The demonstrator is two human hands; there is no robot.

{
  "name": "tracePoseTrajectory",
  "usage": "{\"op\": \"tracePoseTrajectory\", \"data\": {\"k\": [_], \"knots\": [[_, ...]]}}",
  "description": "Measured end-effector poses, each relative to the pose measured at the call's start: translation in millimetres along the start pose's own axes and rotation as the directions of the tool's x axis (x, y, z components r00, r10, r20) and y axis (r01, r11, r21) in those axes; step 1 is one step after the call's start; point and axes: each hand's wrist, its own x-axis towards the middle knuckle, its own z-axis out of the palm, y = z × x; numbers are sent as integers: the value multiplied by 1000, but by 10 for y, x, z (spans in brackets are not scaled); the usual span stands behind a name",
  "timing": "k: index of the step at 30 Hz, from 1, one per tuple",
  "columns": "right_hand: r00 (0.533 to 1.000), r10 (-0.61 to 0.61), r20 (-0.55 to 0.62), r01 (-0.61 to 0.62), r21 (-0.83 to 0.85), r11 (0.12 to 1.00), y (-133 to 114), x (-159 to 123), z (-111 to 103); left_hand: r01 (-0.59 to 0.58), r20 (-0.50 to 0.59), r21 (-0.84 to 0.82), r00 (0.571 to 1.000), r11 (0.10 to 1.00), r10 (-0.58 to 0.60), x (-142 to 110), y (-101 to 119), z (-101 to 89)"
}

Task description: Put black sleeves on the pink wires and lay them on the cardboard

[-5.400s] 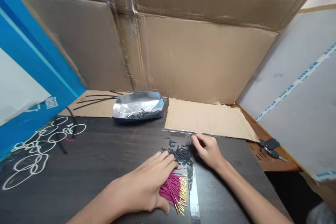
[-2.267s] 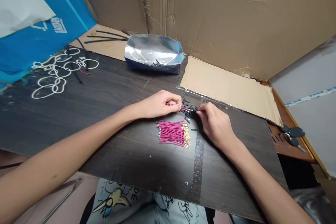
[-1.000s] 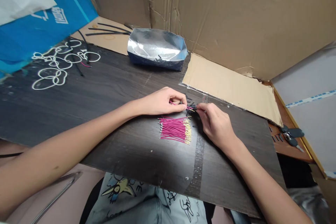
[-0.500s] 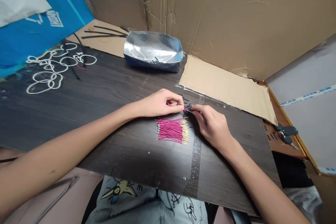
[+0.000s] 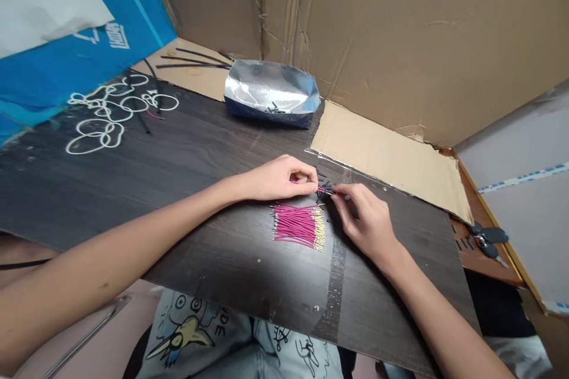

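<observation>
My left hand [image 5: 291,179] pinches a pink wire [image 5: 320,189] between thumb and fingertips, its tip pointing right. Facing it, my right hand [image 5: 362,207] has thumb and index finger closed at the wire's end; whatever small piece they grip is hidden by the fingertips. Small black tube pieces [image 5: 327,183] lie scattered on the table behind and between the fingertips. Just below the hands lies a flat row of pink wires [image 5: 294,225], with gold-coloured ends on the right and silvery tips on the left.
Farther back stands an open silver-lined box [image 5: 271,86] with several black pieces inside. White elastic loops [image 5: 106,112] lie at left, long black tubes [image 5: 195,59] behind them. A cardboard strip [image 5: 391,157] borders the back right. Keys [image 5: 489,240] rest on a brown ledge at right.
The whole view has shifted slightly, moving the scene right and a little down. Both hands keep their pinch at the wire, the fingertips still close together.
</observation>
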Motion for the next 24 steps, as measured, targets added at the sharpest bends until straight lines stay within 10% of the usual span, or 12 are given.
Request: {"op": "tracePoseTrajectory", "data": {"k": [17,24], "knots": [[986,158,-55,-148,161,976,16,-23,38,10,12,-33,1000,999,-9,-10,-4,-18],[826,561,52,-456,646,612,8,6,100,39,52,-115,998,993,-34,-18,0,-12]]}}
